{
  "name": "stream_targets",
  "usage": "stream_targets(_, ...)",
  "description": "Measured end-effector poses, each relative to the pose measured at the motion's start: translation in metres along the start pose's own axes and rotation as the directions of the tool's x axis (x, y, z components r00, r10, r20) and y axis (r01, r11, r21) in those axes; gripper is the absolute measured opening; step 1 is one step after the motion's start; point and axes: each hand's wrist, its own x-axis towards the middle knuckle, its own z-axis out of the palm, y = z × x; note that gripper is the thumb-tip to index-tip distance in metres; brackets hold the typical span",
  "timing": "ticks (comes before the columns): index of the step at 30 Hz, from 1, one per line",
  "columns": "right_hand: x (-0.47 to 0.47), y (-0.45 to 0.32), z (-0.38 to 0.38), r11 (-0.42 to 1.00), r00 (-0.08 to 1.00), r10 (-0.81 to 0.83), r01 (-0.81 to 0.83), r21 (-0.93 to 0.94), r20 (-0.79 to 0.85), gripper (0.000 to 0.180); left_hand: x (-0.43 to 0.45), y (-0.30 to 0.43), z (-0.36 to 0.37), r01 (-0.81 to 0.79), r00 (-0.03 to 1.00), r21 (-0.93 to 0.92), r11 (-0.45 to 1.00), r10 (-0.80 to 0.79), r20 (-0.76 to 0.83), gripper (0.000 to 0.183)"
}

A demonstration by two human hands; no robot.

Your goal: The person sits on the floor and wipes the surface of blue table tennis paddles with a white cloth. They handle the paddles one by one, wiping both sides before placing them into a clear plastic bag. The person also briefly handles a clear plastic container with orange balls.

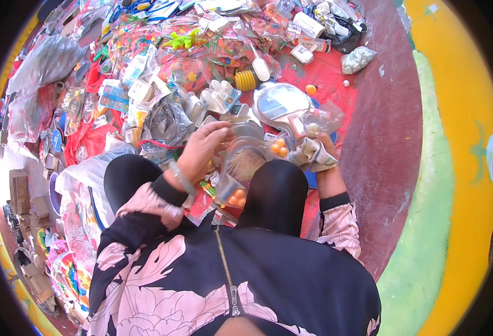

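My left hand (pixel 200 147), with a pale bangle at its wrist, hangs above the pile near my knees, its fingers loosely bent and nothing visible in them. My right hand (pixel 326 145) has a light cloth (pixel 312 154) at its palm and its fingertips at a clear plastic package (pixel 328 115) with a pale ball in it. Left of the cloth lie orange balls (pixel 278 147) in clear packaging. A second clear package holds more orange balls (pixel 237 197) between my knees. Just beyond are wrapped table-tennis paddles (pixel 281 103).
A yellow corrugated tube (pixel 245 80) and a white scoop (pixel 261 68) lie beyond the paddles. Bagged goods and a green toy dinosaur (pixel 183 40) are heaped farther off. A loose orange ball (pixel 310 89) rests on the red sheet. Cardboard boxes (pixel 18 191) stand at left.
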Motion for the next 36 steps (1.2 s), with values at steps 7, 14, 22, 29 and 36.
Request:
stream_targets(7, -0.044, -0.028, 0.096, 0.974, 0.971, -0.147, 0.175, -0.147, 0.187, 0.050, 0.011, 0.002, 0.027, 0.075, 0.978, -0.629, 0.774, 0.066, 0.198, 0.058)
stream_targets(14, -0.043, -0.008, 0.159, 0.950, 0.924, -0.137, 0.225, -0.217, 0.357, 0.050, -0.020, 0.063, 0.022, -0.182, 0.944, -0.886, 0.425, 0.326, -0.037, 0.046)
stream_targets(22, 0.007, -0.029, 0.077, 0.985, 0.930, 0.051, 0.013, -0.173, 0.363, 0.044, -0.051, 0.053, -0.050, -0.256, 0.949, -0.817, 0.517, 0.296, -0.109, 0.047)
stream_targets(29, -0.058, -0.005, 0.262, 0.407, 0.693, -0.609, 0.691, -0.598, 0.387, 0.037, -0.068, 0.034, -0.058, -0.247, 0.944, -0.740, 0.625, 0.327, -0.039, 0.053)
stream_targets(36, -0.018, 0.114, 0.271, -0.568, 0.562, -0.083, 0.652, -0.503, 0.823, 0.039, -0.061, -0.001, -0.050, -0.153, 0.939, -0.765, 0.625, 0.334, 0.085, 0.054)
